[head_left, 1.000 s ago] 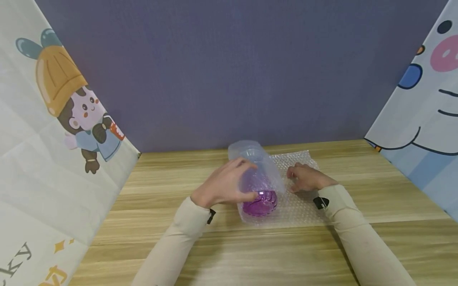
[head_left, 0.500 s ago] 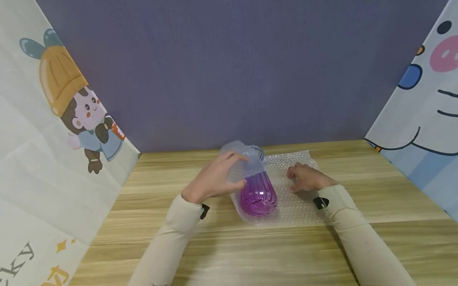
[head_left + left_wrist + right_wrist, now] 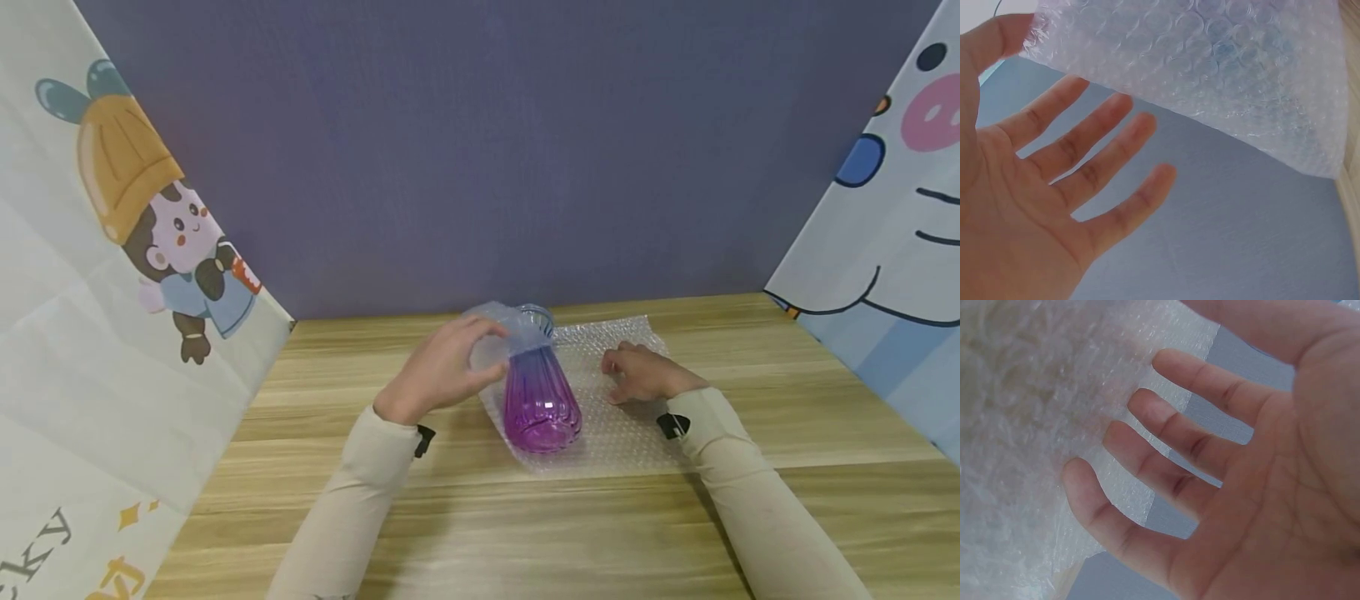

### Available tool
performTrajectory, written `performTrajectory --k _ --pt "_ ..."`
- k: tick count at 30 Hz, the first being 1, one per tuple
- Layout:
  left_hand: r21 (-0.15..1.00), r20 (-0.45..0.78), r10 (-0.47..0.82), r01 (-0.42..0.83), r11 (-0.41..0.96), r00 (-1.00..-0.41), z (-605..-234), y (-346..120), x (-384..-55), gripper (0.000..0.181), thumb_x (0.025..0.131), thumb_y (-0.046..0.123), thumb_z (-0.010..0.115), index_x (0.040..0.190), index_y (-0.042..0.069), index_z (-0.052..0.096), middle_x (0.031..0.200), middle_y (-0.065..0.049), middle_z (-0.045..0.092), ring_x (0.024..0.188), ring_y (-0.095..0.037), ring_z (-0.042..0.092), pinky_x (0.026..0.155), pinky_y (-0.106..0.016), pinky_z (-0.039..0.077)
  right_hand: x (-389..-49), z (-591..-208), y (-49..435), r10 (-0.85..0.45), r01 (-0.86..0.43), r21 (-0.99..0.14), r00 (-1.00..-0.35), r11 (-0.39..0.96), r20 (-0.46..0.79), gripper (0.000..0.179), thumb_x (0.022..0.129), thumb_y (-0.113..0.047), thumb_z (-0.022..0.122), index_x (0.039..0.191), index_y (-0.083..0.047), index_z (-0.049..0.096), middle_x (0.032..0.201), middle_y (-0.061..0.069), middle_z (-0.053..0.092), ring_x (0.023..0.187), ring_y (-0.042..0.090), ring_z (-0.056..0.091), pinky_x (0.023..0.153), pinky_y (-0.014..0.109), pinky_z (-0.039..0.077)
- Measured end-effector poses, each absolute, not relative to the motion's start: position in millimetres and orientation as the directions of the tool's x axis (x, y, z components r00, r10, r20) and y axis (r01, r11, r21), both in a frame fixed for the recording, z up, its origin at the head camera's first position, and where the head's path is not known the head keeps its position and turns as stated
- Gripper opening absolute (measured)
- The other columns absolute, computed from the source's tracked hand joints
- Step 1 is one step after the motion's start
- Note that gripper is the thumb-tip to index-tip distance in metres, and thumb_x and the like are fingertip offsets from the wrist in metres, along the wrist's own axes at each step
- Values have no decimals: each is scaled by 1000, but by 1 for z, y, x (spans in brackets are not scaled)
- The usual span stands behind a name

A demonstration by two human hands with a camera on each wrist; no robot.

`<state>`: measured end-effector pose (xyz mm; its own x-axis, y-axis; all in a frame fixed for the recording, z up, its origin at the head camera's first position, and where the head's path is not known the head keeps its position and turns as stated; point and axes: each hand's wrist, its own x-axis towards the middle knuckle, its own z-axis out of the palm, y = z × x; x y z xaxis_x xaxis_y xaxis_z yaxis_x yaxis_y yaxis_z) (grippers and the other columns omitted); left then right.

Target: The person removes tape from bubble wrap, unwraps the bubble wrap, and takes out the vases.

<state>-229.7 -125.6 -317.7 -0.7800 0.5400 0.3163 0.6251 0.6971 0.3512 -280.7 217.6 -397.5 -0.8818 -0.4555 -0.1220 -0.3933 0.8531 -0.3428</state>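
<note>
A ribbed glass vase (image 3: pixel 542 408), magenta at its base and fading to blue at its neck, lies on a sheet of bubble wrap (image 3: pixel 618 433) in the head view. A loose flap of the wrap (image 3: pixel 1197 69) stands curled over beside the neck and partly covers it. My left hand (image 3: pixel 442 367) is at this flap, its fingers relaxed and spread, the thumb at the wrap's edge in the left wrist view. On the vase's other side, my right hand (image 3: pixel 648 372) rests with loosely bent fingertips on the flat part of the wrap.
The wood-grain table (image 3: pixel 480 533) runs back to a dark blue-grey panel (image 3: pixel 480 167). White printed cloths with cartoon figures flank it, one at the left (image 3: pixel 75 375) and one at the right (image 3: pixel 900 250).
The wrap flap has fallen back to the left, uncovering the vase's body and rim. My left hand has moved left, away from the vase. My right hand has stayed put.
</note>
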Motion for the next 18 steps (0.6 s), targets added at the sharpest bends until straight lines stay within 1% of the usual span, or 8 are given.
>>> performTrajectory --k 3,6,8,14,18 --pt "346 340 523 621 703 -781 -316 -125 -231 42 96 40 68 131 17 66 140 -1 65 131 -24 60 111 -45 49 -283 -397 219 -456 -395 -338 -881 854 -124 38 82 -19 82 114 -5 66 105 12 59 97 28 54 85 48 51" --pt "352 368 498 613 708 -785 -315 -124 -232 41 96 42 69 127 16 67 135 -2 67 119 -24 66 101 -44 56 -285 -398 220 -453 -391 -337 -882 857 -130 38 83 -19 82 115 -5 66 106 12 59 98 28 55 86 48 51" --pt "360 381 482 606 709 -789 -314 -124 -233 40 95 42 70 126 17 67 133 -2 68 113 -24 68 96 -43 58 -287 -398 220 -453 -389 -337 -881 857 -134 38 83 -19 82 115 -5 66 106 11 59 98 28 55 86 48 51" --pt "375 401 443 585 719 -802 -311 -124 -234 40 95 40 71 128 18 65 123 -3 71 108 -23 69 91 -43 59 -291 -397 222 -465 -400 -343 -875 850 -130 39 82 -19 83 114 -5 65 106 12 59 98 30 55 86 49 51" --pt "363 428 425 582 728 -798 -309 -124 -235 41 94 40 71 128 17 65 115 -4 73 100 -22 69 83 -40 59 -293 -396 223 -470 -406 -347 -874 846 -124 39 82 -19 83 113 -5 65 106 12 59 98 29 55 86 49 51"
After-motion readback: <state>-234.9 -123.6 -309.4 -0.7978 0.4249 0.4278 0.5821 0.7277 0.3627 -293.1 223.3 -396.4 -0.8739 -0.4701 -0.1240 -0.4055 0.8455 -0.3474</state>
